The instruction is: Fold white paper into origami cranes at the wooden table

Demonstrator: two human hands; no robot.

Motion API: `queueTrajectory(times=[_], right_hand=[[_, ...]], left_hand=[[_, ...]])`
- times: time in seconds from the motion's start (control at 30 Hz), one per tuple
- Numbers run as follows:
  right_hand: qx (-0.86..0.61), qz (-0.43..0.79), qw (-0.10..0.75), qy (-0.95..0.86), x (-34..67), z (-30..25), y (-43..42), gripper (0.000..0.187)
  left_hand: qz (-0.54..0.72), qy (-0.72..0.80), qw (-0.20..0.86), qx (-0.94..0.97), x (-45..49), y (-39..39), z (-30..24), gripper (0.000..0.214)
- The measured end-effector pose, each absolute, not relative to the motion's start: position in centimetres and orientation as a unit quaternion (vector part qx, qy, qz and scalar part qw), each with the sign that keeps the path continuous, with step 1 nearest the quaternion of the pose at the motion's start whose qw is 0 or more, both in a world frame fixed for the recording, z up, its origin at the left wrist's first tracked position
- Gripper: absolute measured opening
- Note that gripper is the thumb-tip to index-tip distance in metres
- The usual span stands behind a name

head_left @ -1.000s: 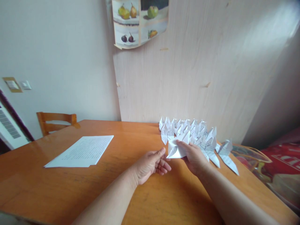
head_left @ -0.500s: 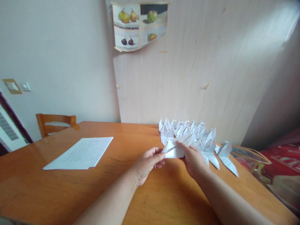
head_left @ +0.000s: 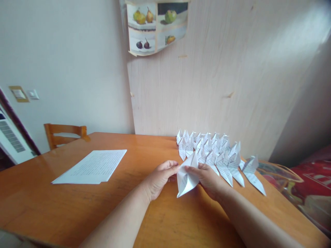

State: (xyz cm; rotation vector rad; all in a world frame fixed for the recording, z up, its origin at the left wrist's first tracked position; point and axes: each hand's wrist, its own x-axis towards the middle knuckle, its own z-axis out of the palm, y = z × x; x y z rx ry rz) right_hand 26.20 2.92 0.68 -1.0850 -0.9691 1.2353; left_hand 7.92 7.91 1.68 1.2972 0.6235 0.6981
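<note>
A white folded paper piece point(head_left: 186, 175) with printed text stands on end between my two hands, just above the orange wooden table point(head_left: 103, 203). My left hand point(head_left: 160, 176) pinches its left edge with curled fingers. My right hand point(head_left: 207, 178) grips its right side, thumb across the front. Just behind my right hand, a cluster of several finished folded paper figures point(head_left: 212, 151) lies on the table. One more folded figure point(head_left: 252, 172) lies apart at the right end.
A stack of printed sheets point(head_left: 93, 166) lies on the table's left half. A wooden chair point(head_left: 66, 132) stands at the far left edge. A pale wood panel point(head_left: 219, 75) leans against the wall behind the table. Red fabric point(head_left: 312, 186) shows beyond the right edge.
My left hand went from open beside the paper to pinching it. Both hands then turned the folded piece from lying flat to standing on end and drew it slightly nearer.
</note>
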Motion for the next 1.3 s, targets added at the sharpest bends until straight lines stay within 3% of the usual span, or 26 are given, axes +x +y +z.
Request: queueTrajectory(times=[0.33,0.6,0.73,0.87,1.03,1.3], right_hand=[[-0.519,0.51,0.497,-0.473,25.5,0.4,2.6,0.035],[-0.619,0.333,0.427,-0.568,26.0,-1.7,3.8,0.041],[-0.658,0.251,0.38,-0.599,26.1,-1.9,3.7,0.049],[-0.678,0.196,0.34,-0.622,25.8,-1.5,3.3,0.052],[-0.687,0.115,0.25,-0.673,25.4,-1.1,2.9,0.055],[-0.657,0.163,0.287,-0.678,26.2,-1.2,2.9,0.038]], left_hand=[[0.242,0.338,0.669,0.616,8.0,8.0,0.9,0.036],[0.246,0.379,0.607,0.654,8.3,7.2,1.2,0.043],[0.235,0.415,0.518,0.71,8.0,7.3,0.5,0.033],[0.267,0.423,0.432,0.75,7.4,8.0,-0.4,0.04],[0.243,0.366,0.419,0.795,7.1,8.4,-0.5,0.017],[0.195,0.323,0.412,0.829,6.8,8.0,0.1,0.022]])
